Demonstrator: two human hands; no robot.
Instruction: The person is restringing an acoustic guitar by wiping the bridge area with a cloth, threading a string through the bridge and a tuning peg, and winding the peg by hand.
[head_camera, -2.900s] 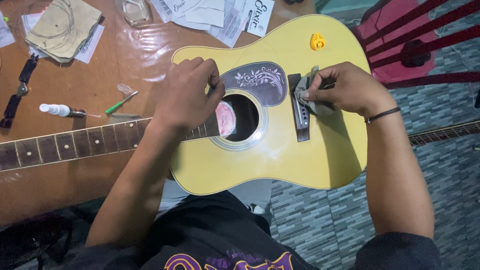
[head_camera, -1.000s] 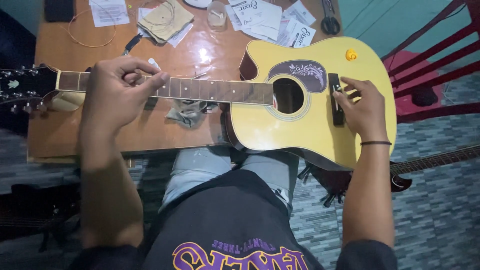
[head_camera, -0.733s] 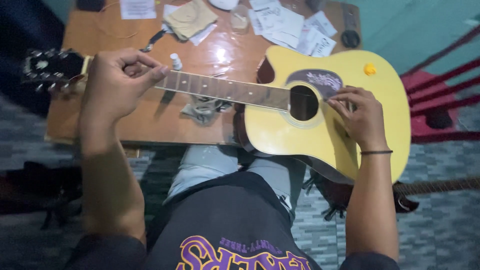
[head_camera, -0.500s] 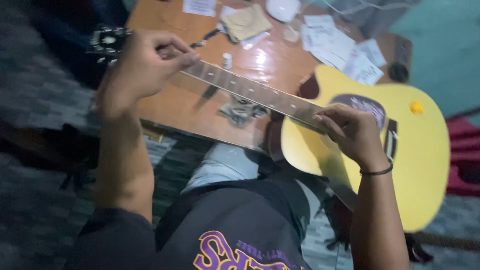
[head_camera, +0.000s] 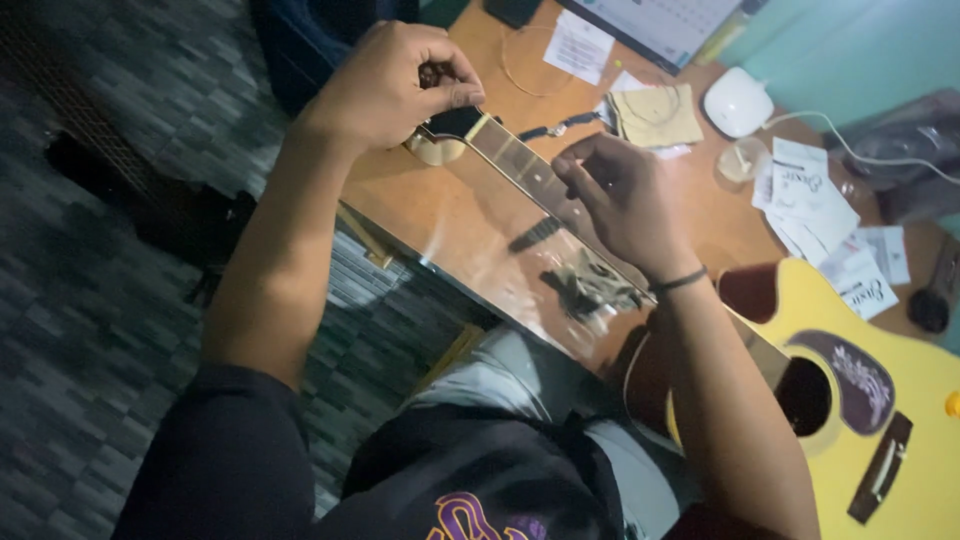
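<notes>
A yellow acoustic guitar (head_camera: 900, 400) lies across the wooden table (head_camera: 470, 220), with its body at the lower right and its neck (head_camera: 520, 165) running up to the left. My left hand (head_camera: 390, 85) is closed around the headstock end, its fingertips pinching a tuning peg. My right hand (head_camera: 620, 200) hovers over the neck further down, thumb and fingers pinched together as if on a thin string; the string itself is too fine to see. A dark band circles my right wrist.
On the table behind the neck lie a folded tan cloth (head_camera: 655, 115), a white round device (head_camera: 738, 100) with a cable, several paper string packets (head_camera: 815, 190) and a coiled string. A crumpled dark wrapper (head_camera: 590, 285) lies near the table's front edge. Patterned tile floor lies at the left.
The view has swung left toward the headstock. My right hand has left the guitar's body and moved up along the neck. My left hand has shifted from the frets to the headstock.
</notes>
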